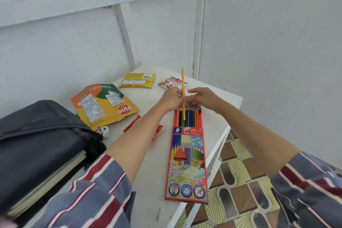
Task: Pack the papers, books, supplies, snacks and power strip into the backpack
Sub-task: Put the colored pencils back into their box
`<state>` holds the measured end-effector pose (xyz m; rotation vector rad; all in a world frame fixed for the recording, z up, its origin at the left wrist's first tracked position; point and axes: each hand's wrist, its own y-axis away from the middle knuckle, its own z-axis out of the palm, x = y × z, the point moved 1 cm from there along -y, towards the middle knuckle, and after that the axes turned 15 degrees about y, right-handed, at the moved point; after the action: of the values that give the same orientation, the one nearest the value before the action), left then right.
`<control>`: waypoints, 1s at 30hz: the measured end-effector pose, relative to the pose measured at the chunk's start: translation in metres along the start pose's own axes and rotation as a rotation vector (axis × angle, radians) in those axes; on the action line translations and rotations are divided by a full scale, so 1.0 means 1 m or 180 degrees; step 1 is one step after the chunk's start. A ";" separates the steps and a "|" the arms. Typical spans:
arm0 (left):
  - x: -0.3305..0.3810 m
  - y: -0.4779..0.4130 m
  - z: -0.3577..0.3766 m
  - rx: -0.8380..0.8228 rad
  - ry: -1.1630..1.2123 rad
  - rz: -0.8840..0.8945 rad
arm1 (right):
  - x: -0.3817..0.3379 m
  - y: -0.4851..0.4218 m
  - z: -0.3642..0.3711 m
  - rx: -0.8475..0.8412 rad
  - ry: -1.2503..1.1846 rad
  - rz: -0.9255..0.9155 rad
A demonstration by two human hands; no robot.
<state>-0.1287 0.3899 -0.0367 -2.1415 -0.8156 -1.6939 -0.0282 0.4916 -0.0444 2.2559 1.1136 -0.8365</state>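
At the open end of the pencil box (187, 163), the left hand (171, 99) pinches a yellow pencil (183, 83) upright while the right hand (202, 96) touches the box, grip unclear; a supplies step, I think, needing the pencil slotted before loading the backpack (37, 135).

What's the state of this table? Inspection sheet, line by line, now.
Surface: white table, set in a wall corner.
Job's things: backpack open, books inside; pencil box with tray slid out; orange pouch, yellow pack, red-white packet, red sachets.
Clutter: nothing seen.
Hands: left hand grips a yellow pencil; right hand pinches the box's end flap.
Cables: white plug beside the backpack; cord hidden.
Surroundings: white walls, patterned floor.
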 end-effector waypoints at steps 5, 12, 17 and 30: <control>0.001 0.004 0.001 0.0022 -0.0232 0.0008 | -0.001 0.000 0.001 -0.0017 -0.0007 0.0004; -0.007 -0.002 -0.001 0.0123 -0.0448 -0.0103 | -0.002 0.000 0.000 -0.0042 -0.0011 0.0019; -0.017 -0.002 0.000 -0.0056 -0.0803 -0.0117 | -0.001 0.001 0.000 -0.0049 0.0016 0.0020; -0.023 -0.003 0.002 -0.0598 -0.1133 0.0270 | 0.001 0.001 -0.001 -0.0071 0.0440 -0.0162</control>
<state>-0.1326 0.3873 -0.0596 -2.6143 -0.6609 -1.4170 -0.0268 0.4926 -0.0447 2.3048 1.2405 -0.6927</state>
